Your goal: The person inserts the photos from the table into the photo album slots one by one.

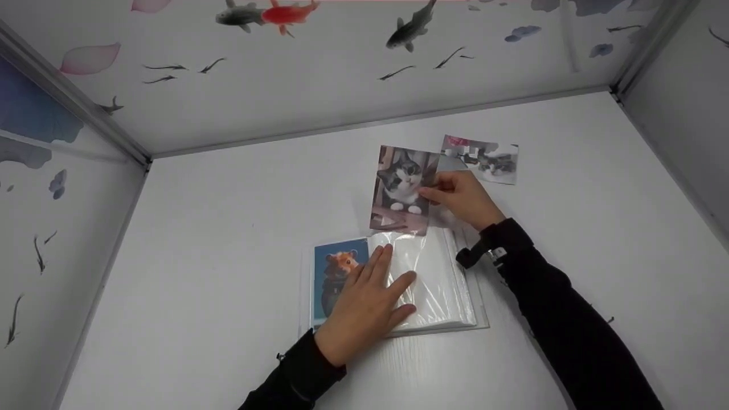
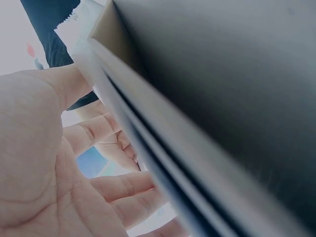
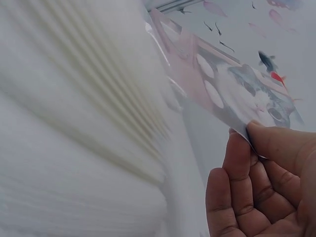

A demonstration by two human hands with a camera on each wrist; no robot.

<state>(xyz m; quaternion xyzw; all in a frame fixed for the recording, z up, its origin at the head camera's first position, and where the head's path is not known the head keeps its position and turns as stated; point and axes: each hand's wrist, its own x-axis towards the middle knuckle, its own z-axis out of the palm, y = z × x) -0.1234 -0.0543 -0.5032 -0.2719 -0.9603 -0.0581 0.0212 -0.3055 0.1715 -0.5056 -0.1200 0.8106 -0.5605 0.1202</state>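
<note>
White tabletop [image 1: 228, 273] fills a small booth whose walls [image 1: 273, 74] are printed with fish and petals. On it lies an open photo album [image 1: 438, 285] with clear sleeves; a hamster picture [image 1: 336, 267] already sits in the left page. The left hand [image 1: 367, 302] lies flat across the album, fingers straight and spread, pressing the pages down near the mouth of the empty right-hand sleeve. The right hand [image 1: 461, 196] pinches a cat photo [image 1: 401, 188] by its right edge between thumb and fingertips, holding it upright just above the top of the album, its lower edge at the sleeve opening. Another photo [image 1: 481, 158] lies on the table just beyond, apart from the album.

To do this step well, the lower corners of the cat photo should probably enter the sleeve together, square to the opening, so neither catches the plastic. The flat hand likely helps most by keeping the page still without pinning the sleeve's mouth closed. A light pinch should avoid bending the print.
</note>
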